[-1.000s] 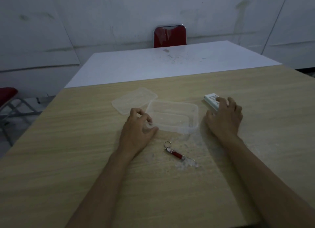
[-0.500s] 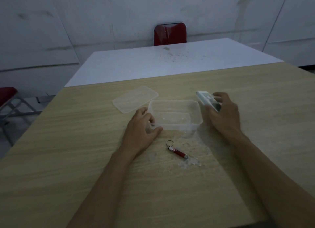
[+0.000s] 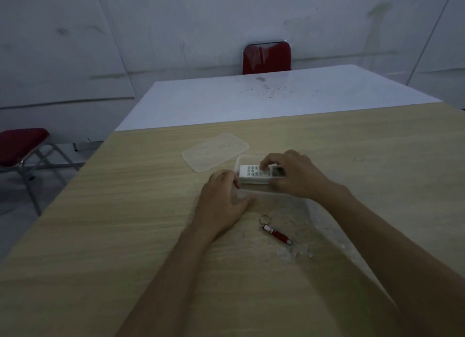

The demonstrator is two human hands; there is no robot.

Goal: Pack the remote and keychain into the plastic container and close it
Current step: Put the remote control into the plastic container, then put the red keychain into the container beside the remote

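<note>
Both hands at container [image 3: 247,189]: right hand [image 3: 292,176] grips remote [image 3: 254,174] inside

The left hand [image 3: 221,200] is laid palm down, fingers curled and thumb spread (nothing gripped that can be seen). The right hand [image 3: 294,174] is reached further forward, fingers bent downward in a pinch, both forearms bare.

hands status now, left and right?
Left hand: open, braced against the container near edge.
Right hand: holding the remote over the container.
</note>
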